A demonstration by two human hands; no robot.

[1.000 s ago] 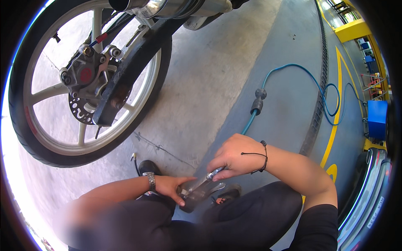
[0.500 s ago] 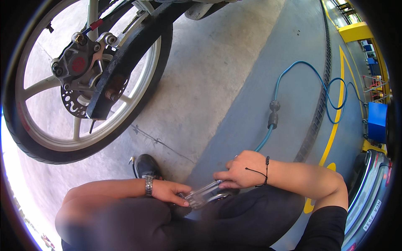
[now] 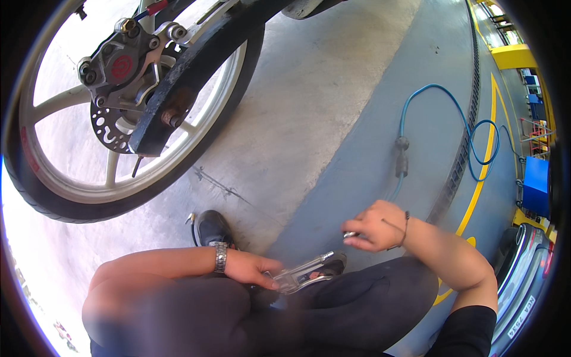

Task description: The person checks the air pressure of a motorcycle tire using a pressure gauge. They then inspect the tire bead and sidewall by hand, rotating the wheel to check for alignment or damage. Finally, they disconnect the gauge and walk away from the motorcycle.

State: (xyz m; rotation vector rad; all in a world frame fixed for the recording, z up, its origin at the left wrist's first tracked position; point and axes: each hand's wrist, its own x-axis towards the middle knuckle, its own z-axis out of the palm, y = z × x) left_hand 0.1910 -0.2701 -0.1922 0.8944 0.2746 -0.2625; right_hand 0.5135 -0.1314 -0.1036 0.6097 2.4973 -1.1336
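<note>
My left hand, with a metal watch at the wrist, is closed around a silver air tool over my lap. Its slim body and lever point right, ending in a threaded metal fitting. Apart from it, to the upper right, my right hand is closed on a small metal hose coupler. A teal air hose runs down the floor toward that hand; part of it is hidden behind the hand. By my left shoe a short black hose with a metal tip sticks up.
At the upper left stands a motorcycle wheel with a brake caliper and a black swingarm. A black drain grate and a yellow line cross the floor. A parked car and blue box are at right.
My right hand has come away from the air tool, moving up and right with the coupler. The tool's threaded end is now bare. The view has shifted slightly.
</note>
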